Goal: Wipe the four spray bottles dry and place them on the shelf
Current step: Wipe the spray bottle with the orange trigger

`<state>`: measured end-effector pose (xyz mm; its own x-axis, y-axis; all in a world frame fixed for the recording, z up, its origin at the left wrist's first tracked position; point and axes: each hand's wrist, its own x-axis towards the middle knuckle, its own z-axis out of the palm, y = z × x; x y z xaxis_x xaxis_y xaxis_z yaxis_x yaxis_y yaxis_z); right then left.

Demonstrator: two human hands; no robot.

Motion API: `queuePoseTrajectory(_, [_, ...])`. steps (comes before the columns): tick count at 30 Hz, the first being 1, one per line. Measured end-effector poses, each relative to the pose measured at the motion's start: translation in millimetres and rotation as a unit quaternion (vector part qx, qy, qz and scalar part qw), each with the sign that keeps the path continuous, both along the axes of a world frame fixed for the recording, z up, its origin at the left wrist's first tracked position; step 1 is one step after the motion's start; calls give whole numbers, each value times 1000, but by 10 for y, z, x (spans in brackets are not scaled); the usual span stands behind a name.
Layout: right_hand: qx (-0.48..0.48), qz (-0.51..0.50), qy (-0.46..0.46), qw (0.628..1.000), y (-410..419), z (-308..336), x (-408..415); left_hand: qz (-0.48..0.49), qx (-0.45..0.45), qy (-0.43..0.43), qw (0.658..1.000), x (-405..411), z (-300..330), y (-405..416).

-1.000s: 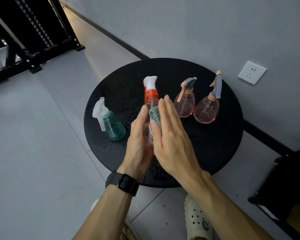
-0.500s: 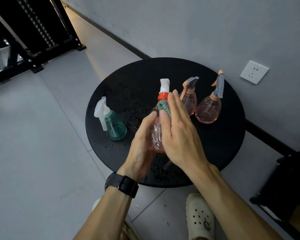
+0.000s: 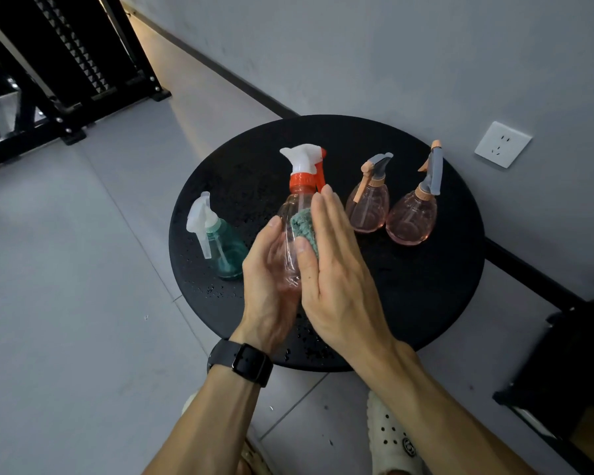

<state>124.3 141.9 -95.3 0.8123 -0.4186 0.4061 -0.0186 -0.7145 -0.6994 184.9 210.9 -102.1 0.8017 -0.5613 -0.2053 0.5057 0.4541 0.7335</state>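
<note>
Around: teal spray bottle [image 3: 225, 246] left, two pink spray bottles [image 3: 369, 207] right, on wet black round table [image 3: 426, 286].
Left hand [image 3: 271, 289]: fingers clasped round clear orange-capped spray bottle [image 3: 294, 217].
Right hand [image 3: 336, 279]: flat fingers pressing teal cloth [image 3: 304, 228] against it.

- A plain indoor room, likely domestic: pale tiled floor [image 3: 83, 286], grey painted wall [image 3: 391, 46] with dark skirting.
- White wall socket [image 3: 502, 144] set low, beside the round black table's [image 3: 426, 286] far edge.
- Black metal rack [image 3: 66, 63] stands at the upper left.

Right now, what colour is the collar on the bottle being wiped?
Orange-red collar, under a white spray head; the head view shows it clearly.
</note>
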Motion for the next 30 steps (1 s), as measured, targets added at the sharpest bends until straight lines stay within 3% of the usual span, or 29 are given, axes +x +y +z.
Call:
queuePoseTrajectory(12, [14,3,31,999,-170,52,25,-98,164,-74,979,-34,52,36])
queuePoseTrajectory(17, [49,4,49,998,-184,69,16,-57,162,-70,983,-42,34,13])
queuePoseTrajectory(24, [25,16,18,999,48,-19,0,-1,60,12,998,37,91,44])
queuePoseTrajectory(30, [12,18,12,1000,17,42,-6,-29,90,-41,995,45,100,59])
